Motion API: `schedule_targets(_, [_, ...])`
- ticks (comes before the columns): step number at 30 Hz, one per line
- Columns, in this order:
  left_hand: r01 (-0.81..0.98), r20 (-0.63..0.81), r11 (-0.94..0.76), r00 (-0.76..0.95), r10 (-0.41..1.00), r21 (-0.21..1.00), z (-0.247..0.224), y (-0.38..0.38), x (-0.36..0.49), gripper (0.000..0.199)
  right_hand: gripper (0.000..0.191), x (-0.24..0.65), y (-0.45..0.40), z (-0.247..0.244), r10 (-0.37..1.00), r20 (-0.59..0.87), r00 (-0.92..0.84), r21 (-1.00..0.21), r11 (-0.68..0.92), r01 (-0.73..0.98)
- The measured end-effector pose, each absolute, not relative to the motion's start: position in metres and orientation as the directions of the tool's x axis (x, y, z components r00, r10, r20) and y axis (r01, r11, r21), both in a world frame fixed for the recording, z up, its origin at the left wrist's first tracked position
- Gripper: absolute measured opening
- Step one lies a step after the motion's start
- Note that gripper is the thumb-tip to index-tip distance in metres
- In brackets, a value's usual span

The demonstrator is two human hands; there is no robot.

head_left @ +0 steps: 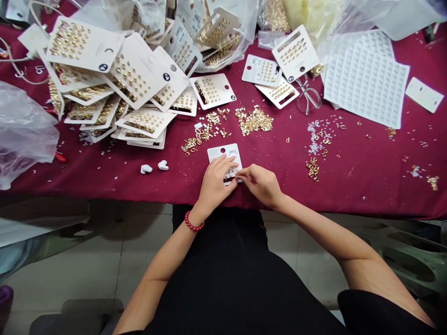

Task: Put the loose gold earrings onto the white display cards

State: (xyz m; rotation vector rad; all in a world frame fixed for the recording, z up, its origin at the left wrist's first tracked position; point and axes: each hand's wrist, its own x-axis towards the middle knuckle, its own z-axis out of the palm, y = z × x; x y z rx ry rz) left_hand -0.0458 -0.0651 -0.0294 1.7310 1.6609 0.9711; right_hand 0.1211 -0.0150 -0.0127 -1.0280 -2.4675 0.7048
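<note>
A white earring card [231, 150] lies on the table in front of me, with small gold earrings in its lower part. My left hand [215, 179] rests across the card's left side, fingers stretched over it and thumb near its lower edge, holding it against the cloth. At the card's lower right edge, my right hand [261, 182] has thumb and forefinger pinched together. Whatever is between those fingertips is too small to make out. Just beyond the card are a pile of gold earring pieces [254, 121] and a looser scatter of gold hoops [190, 145].
Stacked earring cards [136, 70] fill the back left, beside a clear plastic bag [24, 135]. Two white earbuds [146, 169] lie left of my hands. Glasses [307, 97], white label sheets [366, 79] and small gold hoops [312, 168] are to the right.
</note>
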Motion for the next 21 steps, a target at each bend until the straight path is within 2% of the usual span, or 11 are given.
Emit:
schedule_targets(5, [0.587,0.115,-0.081,-0.021,0.993,0.806,-0.030,-0.065,-0.046,0.038,0.023,0.118,-0.013,-0.010,0.699,0.153,-0.699,-0.491,0.668,0.560])
schedule_targets(11, [0.578,0.112,-0.074,-0.031,0.993,0.812,-0.030,-0.065,-0.045,0.038,0.016,0.114,-0.006,-0.001,0.617,0.098,-0.781,-0.379,0.749,0.544])
schedule_targets(15, [0.578,0.122,-0.076,-0.040,0.992,0.812,-0.030,-0.064,-0.044,0.037,0.012,0.114,-0.002,0.002,0.554,0.102,-0.826,-0.382,0.788,0.482])
schedule_targets(21, [0.577,0.123,-0.071,-0.051,0.991,0.814,-0.030,-0.064,-0.043,0.038,0.013,0.112,-0.003,0.003,0.560,0.053,-0.827,-0.374,0.779,0.504])
